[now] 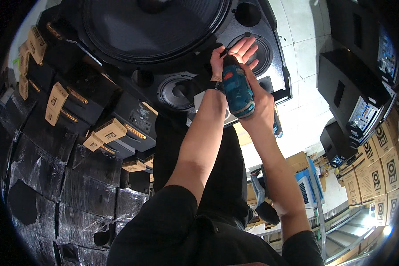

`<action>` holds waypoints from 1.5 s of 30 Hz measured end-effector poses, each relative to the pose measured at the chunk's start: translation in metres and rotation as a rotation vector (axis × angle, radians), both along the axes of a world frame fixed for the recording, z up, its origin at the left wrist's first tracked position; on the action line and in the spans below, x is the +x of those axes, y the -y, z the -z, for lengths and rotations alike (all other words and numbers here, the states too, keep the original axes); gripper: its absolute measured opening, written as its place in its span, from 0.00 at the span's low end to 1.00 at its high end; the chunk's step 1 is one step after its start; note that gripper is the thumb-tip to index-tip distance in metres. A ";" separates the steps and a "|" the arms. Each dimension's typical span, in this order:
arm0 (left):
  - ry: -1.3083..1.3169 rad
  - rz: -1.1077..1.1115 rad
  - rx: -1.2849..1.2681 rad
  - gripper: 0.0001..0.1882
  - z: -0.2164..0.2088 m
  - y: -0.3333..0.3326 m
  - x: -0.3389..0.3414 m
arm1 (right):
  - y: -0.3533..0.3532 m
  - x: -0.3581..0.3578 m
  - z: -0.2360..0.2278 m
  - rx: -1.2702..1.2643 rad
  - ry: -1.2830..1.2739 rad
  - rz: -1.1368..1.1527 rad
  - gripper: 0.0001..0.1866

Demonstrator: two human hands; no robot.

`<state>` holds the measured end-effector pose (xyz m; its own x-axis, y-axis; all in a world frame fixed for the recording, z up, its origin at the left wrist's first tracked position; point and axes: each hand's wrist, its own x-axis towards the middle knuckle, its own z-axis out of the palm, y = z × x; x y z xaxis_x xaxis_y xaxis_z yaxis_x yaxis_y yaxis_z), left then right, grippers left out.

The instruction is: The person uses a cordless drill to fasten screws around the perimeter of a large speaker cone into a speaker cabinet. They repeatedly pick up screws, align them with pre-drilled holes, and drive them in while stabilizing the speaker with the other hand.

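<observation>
My right hand is wrapped round a teal and black cordless drill, its nose pointing away from me. Just beyond the drill, my left hand is turned palm up with its fingers stretched out and spread. Part of that palm is hidden behind the drill's nose, so I cannot tell whether anything small lies there. Both hands are over a large black speaker cabinet. It carries a big round woofer and smaller round drivers, one left of my wrist and another under my left fingers.
Black cabinets in clear wrap are stacked at the left, with small cardboard boxes on nearby black units. More black speakers with control panels stand at the right. Printed cartons and a metal railing are at lower right.
</observation>
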<state>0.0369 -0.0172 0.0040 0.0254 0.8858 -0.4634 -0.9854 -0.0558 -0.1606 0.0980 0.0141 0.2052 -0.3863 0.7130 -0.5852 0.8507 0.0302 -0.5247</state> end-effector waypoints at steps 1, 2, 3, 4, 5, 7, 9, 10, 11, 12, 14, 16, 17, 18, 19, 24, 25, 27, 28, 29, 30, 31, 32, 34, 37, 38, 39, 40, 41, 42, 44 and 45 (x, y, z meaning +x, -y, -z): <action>-0.011 0.007 0.011 0.52 0.000 0.000 -0.001 | -0.001 -0.001 -0.001 -0.011 0.020 -0.006 0.46; -0.023 0.011 0.021 0.52 0.000 0.000 -0.001 | -0.002 -0.002 -0.002 -0.022 0.040 -0.015 0.45; -0.038 0.015 0.030 0.52 0.000 0.001 -0.001 | -0.002 -0.004 -0.002 -0.007 0.032 -0.020 0.45; -0.037 0.014 0.042 0.52 0.002 0.001 -0.001 | -0.003 -0.006 -0.001 0.007 0.024 -0.025 0.46; -0.036 0.018 0.054 0.53 0.003 0.001 -0.001 | -0.003 -0.007 -0.001 0.013 0.016 -0.025 0.46; -0.041 0.028 0.066 0.53 0.007 0.002 -0.001 | -0.005 -0.007 -0.001 0.014 -0.007 -0.016 0.46; -0.068 0.045 0.056 0.54 0.012 0.003 0.000 | -0.006 -0.006 0.000 0.010 -0.032 -0.016 0.47; -0.056 0.029 0.068 0.54 0.013 0.004 0.001 | -0.006 -0.005 0.001 0.009 -0.043 -0.021 0.47; -0.054 0.024 0.072 0.54 0.015 0.004 0.002 | -0.007 -0.005 0.001 -0.005 -0.043 -0.015 0.47; -0.057 0.029 0.064 0.54 0.016 0.005 0.003 | -0.007 -0.004 0.001 0.007 -0.045 -0.035 0.47; -0.027 0.009 0.074 0.54 0.019 0.005 0.005 | -0.008 -0.002 0.002 0.003 -0.026 -0.055 0.46; -0.005 -0.007 0.076 0.54 0.021 0.004 0.005 | -0.009 -0.001 0.003 0.022 -0.057 -0.055 0.46; 0.007 -0.016 0.080 0.53 0.022 0.004 0.006 | -0.009 -0.001 0.004 0.030 -0.072 -0.050 0.46; 0.019 -0.024 0.085 0.53 0.022 0.004 0.006 | -0.009 -0.001 0.005 0.028 -0.057 -0.050 0.46; 0.039 -0.035 0.093 0.53 0.023 0.004 0.006 | -0.009 0.000 0.006 0.025 -0.041 -0.046 0.46; 0.061 -0.049 0.081 0.52 0.023 0.005 0.008 | -0.009 0.004 0.010 0.027 -0.092 -0.044 0.47; 0.075 -0.055 0.075 0.52 0.023 0.005 0.008 | -0.009 0.004 0.011 0.029 -0.067 -0.054 0.47; 0.072 -0.056 0.093 0.52 0.023 0.005 0.008 | -0.009 0.005 0.012 0.042 -0.042 -0.075 0.47; 0.065 -0.051 0.086 0.52 0.023 0.005 0.008 | -0.009 0.005 0.012 0.053 -0.041 -0.086 0.47; 0.058 -0.046 0.079 0.51 0.023 0.004 0.008 | -0.009 0.005 0.013 0.064 -0.040 -0.096 0.47; 0.036 -0.032 0.066 0.51 0.023 0.004 0.008 | -0.009 0.004 0.013 0.056 -0.034 -0.088 0.47; 0.038 -0.041 0.066 0.51 0.022 0.004 0.008 | -0.009 0.004 0.013 0.048 -0.028 -0.081 0.47; 0.025 -0.038 0.062 0.50 0.021 0.004 0.008 | -0.009 0.003 0.012 0.052 -0.020 -0.070 0.47; -0.023 -0.021 0.048 0.50 0.018 0.004 0.009 | -0.005 0.000 0.011 0.058 0.053 -0.114 0.47; -0.102 0.010 0.020 0.48 0.014 0.002 0.009 | -0.009 -0.003 0.011 0.057 0.031 -0.106 0.46; -0.106 0.014 0.009 0.48 0.013 0.001 0.009 | -0.011 -0.004 0.010 0.051 0.004 -0.094 0.46; -0.118 0.022 -0.005 0.48 0.013 0.001 0.009 | -0.013 -0.004 0.008 0.037 0.023 -0.115 0.46; -0.105 0.020 -0.018 0.47 0.012 0.001 0.009 | -0.015 -0.004 0.007 0.025 0.042 -0.134 0.46; -0.098 0.022 -0.032 0.46 0.011 0.000 0.009 | -0.017 -0.004 0.006 0.017 0.061 -0.153 0.46; -0.094 0.029 -0.058 0.46 0.011 0.001 0.009 | -0.018 -0.004 0.006 0.020 0.046 -0.154 0.46; -0.086 0.004 -0.022 0.45 0.011 0.002 0.009 | -0.018 -0.004 0.005 0.015 0.019 -0.159 0.46; -0.087 -0.006 -0.010 0.45 0.011 0.002 0.009 | -0.018 -0.004 0.005 0.014 0.020 -0.159 0.45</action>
